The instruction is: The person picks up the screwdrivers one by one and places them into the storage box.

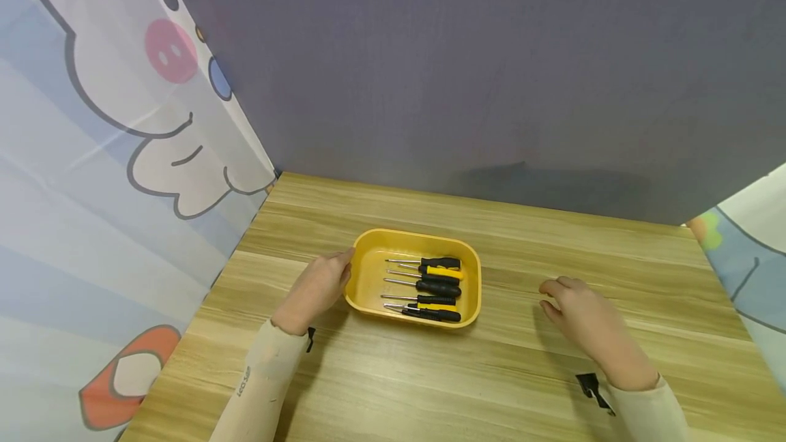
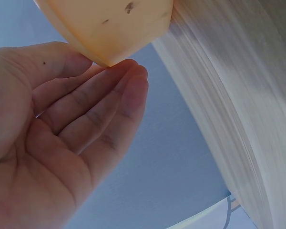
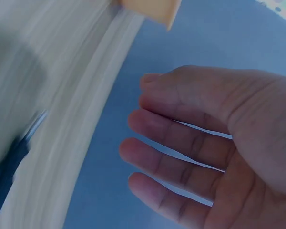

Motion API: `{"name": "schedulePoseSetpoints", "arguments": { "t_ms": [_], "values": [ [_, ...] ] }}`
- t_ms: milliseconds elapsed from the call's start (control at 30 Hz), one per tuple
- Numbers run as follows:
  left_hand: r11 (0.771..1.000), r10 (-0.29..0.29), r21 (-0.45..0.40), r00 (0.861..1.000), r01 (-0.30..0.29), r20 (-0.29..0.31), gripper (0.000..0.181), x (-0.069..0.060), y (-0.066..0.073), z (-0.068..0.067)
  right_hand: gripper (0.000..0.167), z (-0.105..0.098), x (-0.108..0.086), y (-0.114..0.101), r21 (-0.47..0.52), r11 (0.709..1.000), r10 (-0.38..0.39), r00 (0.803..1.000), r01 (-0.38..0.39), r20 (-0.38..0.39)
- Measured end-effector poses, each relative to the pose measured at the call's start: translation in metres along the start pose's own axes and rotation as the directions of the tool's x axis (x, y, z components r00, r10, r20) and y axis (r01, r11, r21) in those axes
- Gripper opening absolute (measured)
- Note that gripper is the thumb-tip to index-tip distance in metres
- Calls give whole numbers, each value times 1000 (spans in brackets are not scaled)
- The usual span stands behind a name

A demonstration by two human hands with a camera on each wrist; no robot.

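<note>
A yellow plastic tray (image 1: 413, 236) is at the middle of the wooden table. Side by side in it lie several screwdrivers (image 1: 437, 288), with black or black-and-yellow handles pointing right. My left hand (image 1: 316, 290) pinches the tray's left rim between thumb and fingers; the left wrist view shows the tray's corner (image 2: 109, 33) at the fingertips. Over the table to the right of the tray, my right hand (image 1: 586, 319) holds nothing, its fingers loosely bent and apart. A blurred screwdriver with a dark handle (image 3: 8, 174) appears at the left of the right wrist view.
The wooden table (image 1: 405, 380) reaches back to a grey upright panel (image 1: 430, 74). A cartoon-printed curtain (image 1: 55, 176) hangs on the left, and similar cloth shows at the far right. Small black pieces (image 1: 589, 385) appear beside my wrists; I cannot tell what they are.
</note>
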State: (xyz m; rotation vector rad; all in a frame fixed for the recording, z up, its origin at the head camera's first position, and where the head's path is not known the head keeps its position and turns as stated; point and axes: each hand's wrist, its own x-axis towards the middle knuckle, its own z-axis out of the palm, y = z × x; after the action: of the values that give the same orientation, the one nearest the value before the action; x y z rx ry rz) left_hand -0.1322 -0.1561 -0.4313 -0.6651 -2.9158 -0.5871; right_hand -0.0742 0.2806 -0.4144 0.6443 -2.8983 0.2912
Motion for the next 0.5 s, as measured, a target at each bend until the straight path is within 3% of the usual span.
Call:
{"name": "schedulePoseSetpoints", "arguments": {
  "t_ms": [233, 500],
  "values": [
    [1000, 3, 2, 1000, -3, -7, 35, 0, 0, 0, 23, 1, -22, 26, -12, 995, 98, 993, -98, 67],
    [1000, 5, -3, 1000, -5, -15, 35, -1, 2, -1, 16, 8, -35, 44, -3, 984, 177, 967, -179, 181]
  ]
}}
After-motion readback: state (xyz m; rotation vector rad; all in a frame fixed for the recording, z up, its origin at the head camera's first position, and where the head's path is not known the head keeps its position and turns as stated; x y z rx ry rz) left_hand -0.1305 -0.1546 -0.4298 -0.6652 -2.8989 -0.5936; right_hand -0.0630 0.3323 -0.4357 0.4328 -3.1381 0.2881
